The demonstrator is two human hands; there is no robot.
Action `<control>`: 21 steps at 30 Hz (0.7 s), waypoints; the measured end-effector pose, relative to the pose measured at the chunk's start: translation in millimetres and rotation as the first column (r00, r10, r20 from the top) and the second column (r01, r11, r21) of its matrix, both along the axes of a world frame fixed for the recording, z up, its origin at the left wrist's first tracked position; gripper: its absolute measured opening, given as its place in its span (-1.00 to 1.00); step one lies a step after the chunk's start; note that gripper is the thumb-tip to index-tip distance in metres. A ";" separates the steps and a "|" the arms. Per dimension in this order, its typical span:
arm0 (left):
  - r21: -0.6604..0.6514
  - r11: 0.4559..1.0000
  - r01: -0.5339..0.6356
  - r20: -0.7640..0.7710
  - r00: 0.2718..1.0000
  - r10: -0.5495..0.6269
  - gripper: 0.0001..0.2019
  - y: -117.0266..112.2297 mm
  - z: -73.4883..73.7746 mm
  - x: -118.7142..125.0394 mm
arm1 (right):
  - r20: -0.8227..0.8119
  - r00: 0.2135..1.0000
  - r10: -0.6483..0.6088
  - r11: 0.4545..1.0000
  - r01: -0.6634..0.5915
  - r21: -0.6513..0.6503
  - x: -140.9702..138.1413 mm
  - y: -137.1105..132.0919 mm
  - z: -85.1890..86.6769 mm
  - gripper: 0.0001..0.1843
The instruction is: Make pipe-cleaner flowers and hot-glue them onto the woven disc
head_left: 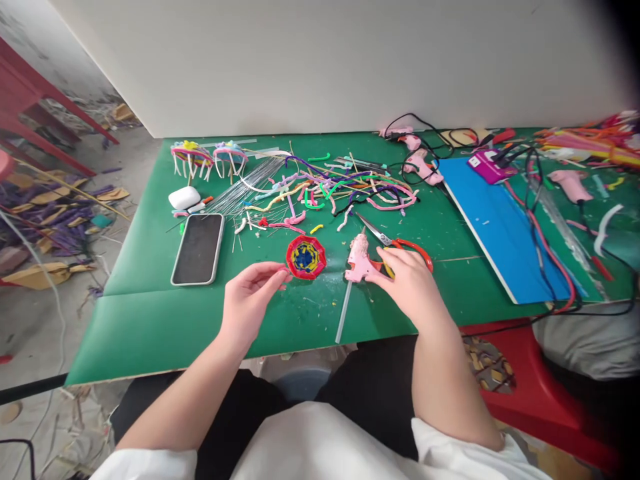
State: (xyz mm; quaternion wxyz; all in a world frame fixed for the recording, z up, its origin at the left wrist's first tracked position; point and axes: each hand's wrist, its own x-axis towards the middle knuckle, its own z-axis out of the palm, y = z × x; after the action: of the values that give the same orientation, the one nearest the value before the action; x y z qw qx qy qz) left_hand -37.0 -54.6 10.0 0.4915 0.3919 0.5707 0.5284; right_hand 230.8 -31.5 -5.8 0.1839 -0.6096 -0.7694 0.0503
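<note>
My left hand [255, 293] pinches the left edge of a round woven disc [306, 257], with red outside, then yellow, and dark blue in the middle. The disc is held over the green table, toward its front. To the right, my right hand [413, 280] is closed on the handle of a pink glue gun [359, 259], whose nozzle points away from me. A clear glue stick [344, 313] sticks out of its back toward the table's front edge. Scissors [380, 235] with orange-red handles lie just beyond my right hand, which partly hides them.
A phone [199, 250] and a white case [184, 198] lie at the left. Pipe cleaners [325, 190] and clear sticks are heaped behind. Two small umbrella-like crafts [190, 157] stand at the back left. A blue board [485, 233], a purple power strip [493, 167] and cables occupy the right.
</note>
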 end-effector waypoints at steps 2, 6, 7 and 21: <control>0.016 1.000 0.009 -0.051 0.999 -0.008 -0.77 6.5 4.0 -6.1 | 0.142 0.989 0.051 0.996 -0.041 -0.075 7.3 2.8 -8.2 -0.42; 0.065 0.997 0.033 -0.114 0.993 -0.026 -0.76 22.9 9.5 -13.6 | 0.230 0.970 0.076 0.991 -0.049 -0.124 -1.5 8.3 -13.6 -0.64; 0.081 0.996 0.033 -0.117 0.993 -0.024 -0.76 26.6 9.4 -14.8 | 0.213 0.974 0.082 0.989 -0.054 -0.137 -3.4 8.8 -11.5 -0.71; 0.187 0.981 0.045 -0.450 0.892 0.045 -0.91 22.9 -14.6 -23.1 | -0.830 0.494 -0.260 0.740 -0.451 -0.500 -6.7 -4.8 -1.4 -0.49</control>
State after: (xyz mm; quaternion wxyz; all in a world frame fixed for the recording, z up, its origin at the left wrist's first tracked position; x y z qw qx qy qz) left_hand -60.1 -31.7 -4.6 0.3051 0.5498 0.6155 0.4752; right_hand 224.1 -36.2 -7.2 0.3093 -0.4739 -0.5332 0.6289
